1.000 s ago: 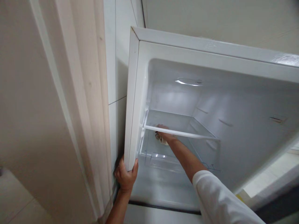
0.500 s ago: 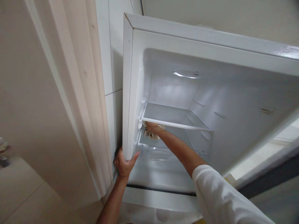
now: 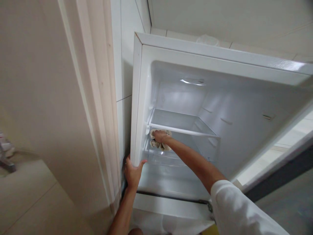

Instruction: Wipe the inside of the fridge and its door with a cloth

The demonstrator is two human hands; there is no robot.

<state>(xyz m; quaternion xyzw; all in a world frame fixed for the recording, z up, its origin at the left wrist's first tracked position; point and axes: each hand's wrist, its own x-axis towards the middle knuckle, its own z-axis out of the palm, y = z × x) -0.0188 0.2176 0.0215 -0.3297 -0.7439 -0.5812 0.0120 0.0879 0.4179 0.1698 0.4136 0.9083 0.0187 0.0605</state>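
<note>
Around you: a white refrigerator (image 3: 138,111), open; one glass shelf (image 3: 181,120), its front rail close by your right hand (image 3: 160,136); a tiled wall (image 3: 126,80) and wooden trim (image 3: 100,85) crowding your left hand (image 3: 133,171). Hidden: your left fingers, behind the cabinet's side edge — thumb spread, their hold impossible to tell; blurred, the clear parts lower down. One pale cloth (image 3: 166,147), bunched beneath your right palm and fingers — gripped there, inside the compartment, spilling out below the hand.
</note>
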